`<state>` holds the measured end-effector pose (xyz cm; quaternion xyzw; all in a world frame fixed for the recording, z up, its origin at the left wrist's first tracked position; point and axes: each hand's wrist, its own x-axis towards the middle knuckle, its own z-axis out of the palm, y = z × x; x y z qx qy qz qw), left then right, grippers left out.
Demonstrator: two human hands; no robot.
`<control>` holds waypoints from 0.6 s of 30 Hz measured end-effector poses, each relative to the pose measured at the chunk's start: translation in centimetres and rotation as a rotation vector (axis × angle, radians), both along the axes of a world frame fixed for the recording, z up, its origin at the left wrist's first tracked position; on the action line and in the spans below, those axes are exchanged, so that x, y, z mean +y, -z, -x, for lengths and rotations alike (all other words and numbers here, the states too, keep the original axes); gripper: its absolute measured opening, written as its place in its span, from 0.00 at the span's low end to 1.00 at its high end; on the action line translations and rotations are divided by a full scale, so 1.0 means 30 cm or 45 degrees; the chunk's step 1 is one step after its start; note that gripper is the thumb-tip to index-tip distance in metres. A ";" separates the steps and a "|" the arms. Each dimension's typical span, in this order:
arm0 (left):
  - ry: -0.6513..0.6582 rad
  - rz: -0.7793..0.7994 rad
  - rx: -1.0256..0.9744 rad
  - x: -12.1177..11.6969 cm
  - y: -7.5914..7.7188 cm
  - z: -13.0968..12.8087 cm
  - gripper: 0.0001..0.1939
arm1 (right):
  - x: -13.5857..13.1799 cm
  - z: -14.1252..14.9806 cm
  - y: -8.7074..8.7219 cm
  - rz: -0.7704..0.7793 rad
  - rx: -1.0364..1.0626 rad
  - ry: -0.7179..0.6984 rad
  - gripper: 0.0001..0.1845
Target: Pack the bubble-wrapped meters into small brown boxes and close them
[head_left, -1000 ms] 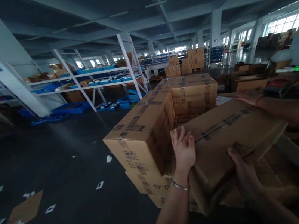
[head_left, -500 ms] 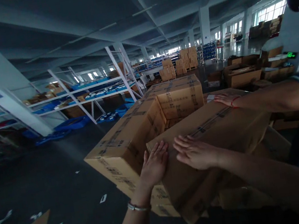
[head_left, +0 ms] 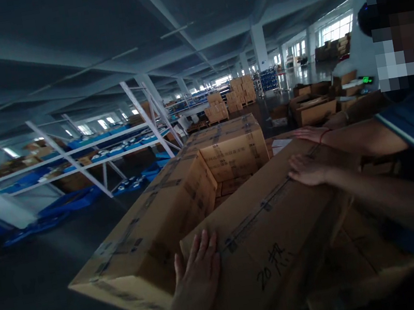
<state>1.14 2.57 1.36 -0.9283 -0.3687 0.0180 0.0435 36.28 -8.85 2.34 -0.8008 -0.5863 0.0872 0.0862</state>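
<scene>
A long taped cardboard box (head_left: 275,217) with black handwriting on its near side lies tilted on top of other cartons. My left hand (head_left: 197,279) is open and pressed flat on the box's near left corner. Further along the top, close to the tape seam, my right hand (head_left: 307,170) lies open with its fingers flat. A co-worker in a blue shirt stands at the right, and that person's hand (head_left: 311,133), with a red band at the wrist, rests on the box's far end.
Another long carton (head_left: 151,226) lies alongside at the left, with a squarer one (head_left: 231,146) behind it. White shelving (head_left: 93,157) with blue bins stands at the left over a dark floor. Stacked cartons (head_left: 236,92) and open boxes (head_left: 313,109) are further back.
My right hand has slid from the box's near end, beside my left, to further along its top. My left hand stays on the near corner. The view has moved closer to the box.
</scene>
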 end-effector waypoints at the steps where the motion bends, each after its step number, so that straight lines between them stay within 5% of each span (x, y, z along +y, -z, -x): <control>1: 0.071 -0.043 0.011 -0.002 0.002 -0.027 0.26 | 0.030 0.129 0.010 -0.033 -0.003 -0.111 0.37; 4: 0.416 -0.139 0.012 0.004 0.013 -0.089 0.28 | 0.118 0.425 0.072 -0.138 0.000 -0.412 0.35; 6: 0.607 -0.220 -0.012 0.027 0.025 -0.097 0.29 | 0.140 0.412 0.108 -0.271 0.002 -0.677 0.31; 8: 0.675 -0.306 -0.039 0.059 0.042 -0.085 0.30 | 0.129 0.217 0.131 -0.216 -0.033 -0.645 0.30; 10: 0.713 -0.363 -0.036 0.087 0.060 -0.069 0.32 | 0.110 -0.068 0.144 -0.059 -0.080 -0.202 0.33; 13: 0.725 -0.391 -0.005 0.097 0.070 -0.060 0.34 | 0.110 -0.412 0.158 -0.017 -0.084 0.087 0.35; 15: 0.679 -0.371 0.002 0.082 0.060 -0.064 0.35 | 0.130 -0.507 0.164 -0.023 -0.089 0.191 0.34; 18: 0.607 -0.292 -0.005 0.048 0.031 -0.073 0.34 | 0.157 -0.505 0.160 -0.021 -0.090 0.313 0.33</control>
